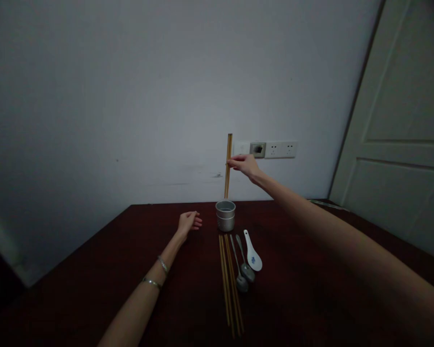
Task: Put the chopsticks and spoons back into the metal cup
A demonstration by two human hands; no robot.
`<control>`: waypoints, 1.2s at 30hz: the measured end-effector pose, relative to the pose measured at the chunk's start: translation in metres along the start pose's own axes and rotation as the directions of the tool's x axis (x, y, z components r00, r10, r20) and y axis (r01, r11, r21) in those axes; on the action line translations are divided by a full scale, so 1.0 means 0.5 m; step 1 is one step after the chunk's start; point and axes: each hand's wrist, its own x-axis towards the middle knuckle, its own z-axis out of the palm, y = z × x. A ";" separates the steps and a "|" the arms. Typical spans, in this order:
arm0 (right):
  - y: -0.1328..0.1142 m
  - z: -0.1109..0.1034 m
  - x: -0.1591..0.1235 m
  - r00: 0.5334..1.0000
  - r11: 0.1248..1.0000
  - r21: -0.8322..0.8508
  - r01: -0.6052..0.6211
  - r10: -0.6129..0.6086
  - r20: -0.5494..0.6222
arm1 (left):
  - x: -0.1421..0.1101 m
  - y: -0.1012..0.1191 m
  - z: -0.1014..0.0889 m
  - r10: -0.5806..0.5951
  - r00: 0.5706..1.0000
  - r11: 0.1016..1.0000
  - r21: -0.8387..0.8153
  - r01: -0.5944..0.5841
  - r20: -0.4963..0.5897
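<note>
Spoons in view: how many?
3, all on the table: white spoon furthest right, metal spoon beside it, second metal spoon nearest the lying chopsticks. None looks hidden.

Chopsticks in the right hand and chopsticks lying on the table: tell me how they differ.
The held chopsticks stand nearly upright, while the table chopsticks lie flat. The right hand pinches the held chopsticks; no hand touches the table chopsticks. The held chopsticks look like a pair, whereas the table chopsticks appear to number four. Both sets are long, slim and light brown.
</note>
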 end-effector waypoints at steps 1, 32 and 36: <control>0.015 0.007 0.003 1.000 1.000 -0.020 -0.007 0.007 0.008 | 0.002 -0.008 0.000 -0.012 1.000 1.000 -0.004 0.012 0.000; 0.256 0.103 -0.060 0.928 0.932 -0.039 -0.360 0.363 0.088 | 0.022 -0.082 0.004 0.055 0.998 0.997 0.047 -0.055 0.010; 0.266 0.108 -0.062 0.930 0.935 -0.025 -0.354 0.355 0.098 | 0.022 -0.082 0.004 0.057 0.998 0.997 0.057 -0.057 0.005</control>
